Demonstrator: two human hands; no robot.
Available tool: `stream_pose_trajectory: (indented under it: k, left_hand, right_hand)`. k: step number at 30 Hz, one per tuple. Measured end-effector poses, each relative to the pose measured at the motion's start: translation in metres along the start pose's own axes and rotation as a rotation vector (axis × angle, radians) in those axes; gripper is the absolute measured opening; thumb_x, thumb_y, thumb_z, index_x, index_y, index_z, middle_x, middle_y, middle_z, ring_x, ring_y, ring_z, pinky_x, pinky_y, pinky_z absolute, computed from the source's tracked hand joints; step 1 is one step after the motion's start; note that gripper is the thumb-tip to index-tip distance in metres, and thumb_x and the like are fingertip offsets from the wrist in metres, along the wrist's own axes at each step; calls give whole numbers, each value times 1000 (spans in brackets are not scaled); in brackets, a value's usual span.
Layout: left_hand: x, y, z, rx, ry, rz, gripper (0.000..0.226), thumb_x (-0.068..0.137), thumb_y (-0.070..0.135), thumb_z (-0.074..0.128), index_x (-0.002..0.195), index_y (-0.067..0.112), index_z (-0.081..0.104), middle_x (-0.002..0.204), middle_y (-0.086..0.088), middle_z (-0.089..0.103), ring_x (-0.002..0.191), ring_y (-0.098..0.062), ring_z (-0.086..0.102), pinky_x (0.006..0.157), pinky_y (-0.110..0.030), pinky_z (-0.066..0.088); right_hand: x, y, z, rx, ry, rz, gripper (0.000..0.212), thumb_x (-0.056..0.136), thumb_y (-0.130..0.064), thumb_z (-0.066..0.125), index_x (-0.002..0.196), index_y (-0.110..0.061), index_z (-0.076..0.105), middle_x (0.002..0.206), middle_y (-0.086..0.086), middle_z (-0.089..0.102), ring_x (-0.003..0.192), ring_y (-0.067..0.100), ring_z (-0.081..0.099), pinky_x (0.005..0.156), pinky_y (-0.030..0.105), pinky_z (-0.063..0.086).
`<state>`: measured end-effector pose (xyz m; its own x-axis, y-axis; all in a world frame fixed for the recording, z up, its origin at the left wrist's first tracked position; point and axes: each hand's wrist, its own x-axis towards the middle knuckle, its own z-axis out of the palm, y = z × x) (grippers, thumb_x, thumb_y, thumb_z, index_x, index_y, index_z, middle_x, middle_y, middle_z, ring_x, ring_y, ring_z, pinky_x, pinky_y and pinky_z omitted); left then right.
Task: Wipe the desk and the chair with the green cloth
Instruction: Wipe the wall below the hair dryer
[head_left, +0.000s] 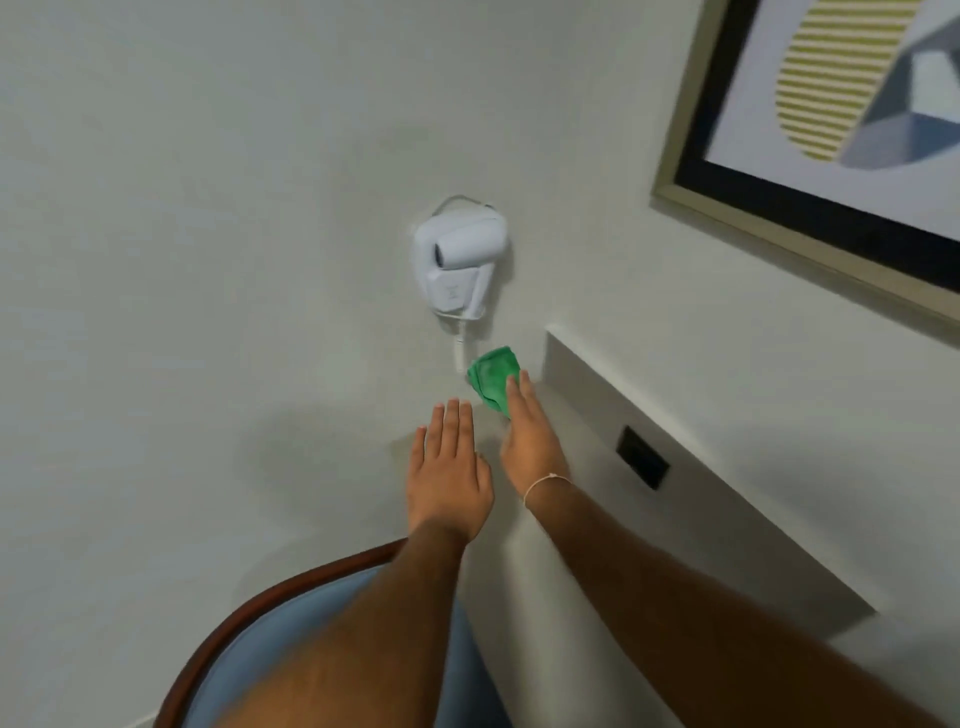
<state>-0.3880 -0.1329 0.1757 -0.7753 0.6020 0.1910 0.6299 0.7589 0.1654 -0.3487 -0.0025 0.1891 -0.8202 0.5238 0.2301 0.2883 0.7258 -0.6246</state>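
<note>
The green cloth (491, 376) lies crumpled at the far end of the white desk (514, 571), close to the wall. My right hand (530, 436) rests flat on the cloth's near edge, fingers stretched over it, a thin bracelet at the wrist. My left hand (449, 467) is beside it on the left, spread flat with nothing in it. The chair (234, 623), with a dark wooden rim and blue padding, sits under my left forearm at the bottom left.
A white hair dryer (457, 260) hangs on the wall just beyond the cloth, its cord running down. A raised white ledge (675, 415) with a black socket (641, 457) borders the desk on the right. A framed picture (831, 130) hangs at top right.
</note>
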Motion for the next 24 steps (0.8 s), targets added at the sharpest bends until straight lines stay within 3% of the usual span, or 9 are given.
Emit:
stream_pose_trajectory:
  k: [4,7,10,13,18,22,24]
  left_hand:
    - [-8,78,45,-47,-96,211,71,107,37,20,170,17,-5,180,-2,-7,166,-18,-11,134,-40,-8]
    - [-27,143,81,-90,-200,408,70,108,36,22,171,17,-4,180,-1,-5,166,-18,-10,133,-38,-9]
    - [-55,200,113,-138,-337,563,70,110,37,23,170,18,-7,179,-1,-8,165,-18,-10,132,-35,-9]
    - [-91,244,143,-132,-474,675,71,111,40,22,168,18,-14,178,-1,-15,164,-18,-15,130,-35,-12]
    - [-142,289,182,-57,-662,856,74,110,37,28,169,14,-11,179,-4,-13,165,-21,-15,132,-40,-9]
    - [-160,295,204,-63,-739,944,72,110,34,28,170,13,-4,180,-7,-6,166,-23,-10,133,-40,-7]
    - [-164,297,213,-53,-761,948,71,110,33,27,170,14,-4,180,-5,-5,166,-21,-10,132,-38,-7]
  right_hand:
    - [-49,91,-46,-33,63,193,72,103,6,43,167,-10,15,177,8,6,162,25,19,130,37,27]
    - [-107,167,-77,-76,129,413,71,102,5,41,167,-10,15,176,10,12,161,25,22,127,28,23]
    - [-178,228,-95,-109,143,630,72,104,2,38,168,-16,8,177,3,7,162,18,15,125,17,8]
    - [-254,268,-104,-91,160,820,77,102,2,41,168,-21,8,177,-2,4,162,15,15,119,15,1]
    - [-361,295,-103,76,289,1081,77,101,8,39,166,-26,18,175,-5,15,159,20,25,123,21,13]
    - [-416,306,-99,180,447,1247,67,104,0,44,163,-26,27,172,-2,26,154,26,37,128,42,31]
    - [-435,307,-96,140,507,1324,70,102,5,43,163,-26,29,173,-4,25,150,28,44,125,43,35]
